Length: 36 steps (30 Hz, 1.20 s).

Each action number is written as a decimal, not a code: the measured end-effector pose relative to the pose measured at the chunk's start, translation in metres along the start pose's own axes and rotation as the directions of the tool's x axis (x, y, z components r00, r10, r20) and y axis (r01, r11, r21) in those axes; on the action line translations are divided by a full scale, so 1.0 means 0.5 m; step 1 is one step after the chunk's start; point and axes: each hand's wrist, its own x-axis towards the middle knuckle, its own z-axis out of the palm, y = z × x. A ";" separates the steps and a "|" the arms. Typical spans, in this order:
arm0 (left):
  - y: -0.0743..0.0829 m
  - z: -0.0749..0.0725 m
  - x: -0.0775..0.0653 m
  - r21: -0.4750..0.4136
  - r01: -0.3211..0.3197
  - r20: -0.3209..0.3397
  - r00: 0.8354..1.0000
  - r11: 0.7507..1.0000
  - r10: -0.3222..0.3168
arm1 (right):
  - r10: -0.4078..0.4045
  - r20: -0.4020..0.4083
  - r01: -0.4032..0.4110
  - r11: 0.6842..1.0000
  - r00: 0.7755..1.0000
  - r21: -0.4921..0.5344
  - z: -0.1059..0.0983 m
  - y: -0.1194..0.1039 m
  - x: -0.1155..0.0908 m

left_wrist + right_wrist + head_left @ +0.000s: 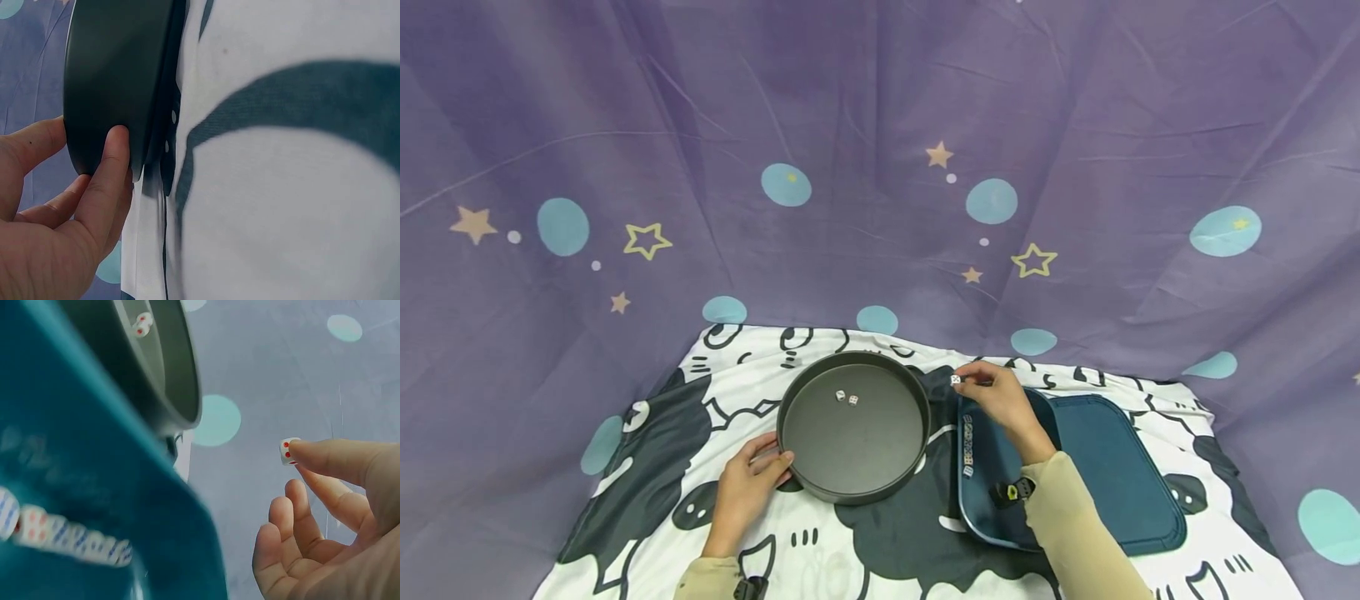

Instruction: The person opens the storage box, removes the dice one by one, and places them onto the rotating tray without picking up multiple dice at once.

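A round dark grey pan (859, 467) lies on the cloth, with two white dice (847, 398) on its floor. My left hand (751, 483) holds the pan by its left side, thumb at the rim and fingers against the outer wall (119, 69). Between thumb and forefinger, my right hand (1000, 400) pinches a white die (288, 450) with red pips, raised above the far left corner of a blue tray (1000, 533). The other right fingers are loosely bent. Several more dice (75, 537) stand in a row inside the tray along its left wall.
A flat blue panel (1120, 467) extends to the right of the tray, partly behind my right forearm. Black-and-white cartoon cloth (812, 550) covers the table. A purple curtain (865, 100) with stars and dots hangs behind and at both sides.
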 end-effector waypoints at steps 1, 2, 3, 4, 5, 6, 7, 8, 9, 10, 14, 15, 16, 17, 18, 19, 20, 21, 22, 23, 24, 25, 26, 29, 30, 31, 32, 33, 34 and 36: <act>-0.001 -0.001 0.000 -0.002 0.000 0.000 1.000 1.000 0.000 | -0.003 0.007 0.003 1.000 1.000 -0.002 0.005 -0.007 0.004; -0.001 -0.001 0.001 -0.003 0.001 0.000 1.000 1.000 -0.001 | 0.000 0.014 0.000 1.000 1.000 0.002 0.011 -0.014 0.008; -0.002 -0.001 0.001 -0.003 0.001 0.000 1.000 1.000 -0.001 | 0.002 0.020 -0.002 1.000 1.000 0.004 0.016 -0.020 0.012; -0.002 -0.002 0.001 -0.003 -0.001 0.001 1.000 1.000 0.001 | 0.006 0.024 -0.007 1.000 1.000 0.010 0.022 -0.026 0.016; -0.002 -0.002 0.001 0.000 -0.003 0.001 1.000 1.000 0.003 | 0.009 0.029 -0.010 1.000 1.000 0.015 0.029 -0.032 0.019; -0.003 -0.002 0.000 0.000 -0.005 0.000 1.000 1.000 0.005 | 0.015 0.032 -0.015 1.000 0.999 0.020 0.036 -0.037 0.023; -0.003 -0.001 0.001 0.002 -0.006 0.000 1.000 1.000 0.006 | 0.016 0.036 -0.017 1.000 0.999 0.024 0.043 -0.041 0.026; -0.004 0.000 0.001 0.004 -0.008 -0.001 1.000 1.000 0.008 | 0.017 0.041 -0.018 0.999 0.999 0.027 0.050 -0.045 0.028; -0.004 0.000 0.001 0.004 -0.009 -0.002 1.000 1.000 0.009 | 0.012 0.046 -0.013 1.000 0.999 0.026 0.058 -0.048 0.031; -0.004 0.001 0.000 0.001 -0.009 -0.003 1.000 1.000 0.009 | 0.009 0.053 -0.011 0.999 0.999 0.033 0.066 -0.051 0.033; -0.003 0.003 0.000 0.002 -0.009 -0.003 1.000 1.000 0.009 | -0.005 0.073 0.001 0.999 0.997 0.049 0.100 -0.064 0.048; -0.003 0.003 0.000 0.005 -0.011 -0.003 1.000 1.000 0.011 | -0.010 0.076 0.006 0.999 0.997 0.051 0.110 -0.067 0.053; -0.003 0.002 -0.001 0.011 -0.012 -0.006 1.000 1.000 0.012 | -0.013 0.080 0.009 0.998 0.997 0.057 0.120 -0.071 0.058; -0.002 0.001 -0.002 0.017 -0.014 -0.007 1.000 1.000 0.014 | -0.016 0.083 0.011 0.998 0.996 0.060 0.130 -0.072 0.063; -0.003 0.001 -0.002 0.020 -0.014 -0.010 1.000 1.000 0.014 | -0.018 0.087 0.013 0.998 0.996 0.057 0.141 -0.074 0.069; -0.003 0.000 -0.003 0.018 -0.012 -0.012 1.000 1.000 0.012 | -0.023 0.094 0.017 0.998 0.995 0.062 0.153 -0.076 0.074; -0.003 -0.001 -0.004 0.015 -0.007 -0.015 1.000 1.000 0.007 | -0.025 0.101 0.019 0.998 0.995 0.062 0.164 -0.077 0.079; -0.004 -0.002 -0.006 0.010 -0.002 -0.018 1.000 1.000 0.002 | -0.033 0.109 0.026 0.998 0.994 0.065 0.175 -0.078 0.084; -0.004 -0.002 -0.007 0.005 0.003 -0.019 1.000 1.000 -0.003 | -0.035 0.116 0.027 0.997 0.993 0.068 0.186 -0.077 0.088; -0.003 -0.001 -0.007 -0.003 0.010 -0.019 1.000 1.000 -0.010 | -0.035 0.120 0.026 0.997 0.992 0.074 0.195 -0.077 0.092; -0.003 -0.001 -0.008 -0.010 0.015 -0.019 1.000 1.000 -0.015 | -0.040 0.124 0.030 0.996 0.991 0.081 0.205 -0.076 0.095; -0.003 -0.001 -0.008 -0.016 0.018 -0.020 1.000 1.000 -0.018 | -0.042 0.128 0.030 0.995 0.991 0.091 0.215 -0.075 0.098; -0.004 0.000 -0.008 -0.020 0.020 -0.023 1.000 1.000 -0.021 | -0.040 0.131 0.028 0.995 0.991 0.097 0.224 -0.073 0.100; -0.004 0.002 -0.005 -0.030 0.017 -0.023 1.000 0.999 -0.017 | -0.032 0.138 0.015 0.993 0.990 0.119 0.248 -0.067 0.104; -0.005 0.002 -0.003 -0.032 0.014 -0.023 1.000 0.999 -0.014 | -0.028 0.140 0.011 0.993 0.990 0.117 0.254 -0.064 0.106; -0.006 0.002 -0.003 -0.037 0.014 -0.023 1.000 0.999 -0.015 | -0.015 0.146 -0.001 0.994 0.989 0.111 0.261 -0.061 0.106; -0.007 0.001 -0.003 -0.040 0.015 -0.024 1.000 0.999 -0.016 | -0.006 0.152 -0.010 0.995 0.988 0.103 0.267 -0.058 0.107; -0.007 0.001 -0.003 -0.043 0.014 -0.023 1.000 0.999 -0.015 | -0.005 0.154 -0.011 0.995 0.988 0.101 0.273 -0.054 0.109; -0.007 0.001 -0.003 -0.045 0.014 -0.023 1.000 0.999 -0.015 | 0.004 0.156 -0.019 0.995 0.988 0.095 0.278 -0.051 0.110; -0.007 0.000 -0.004 -0.047 0.012 -0.022 1.000 0.999 -0.013 | 0.014 0.156 -0.027 0.996 0.988 0.082 0.286 -0.047 0.112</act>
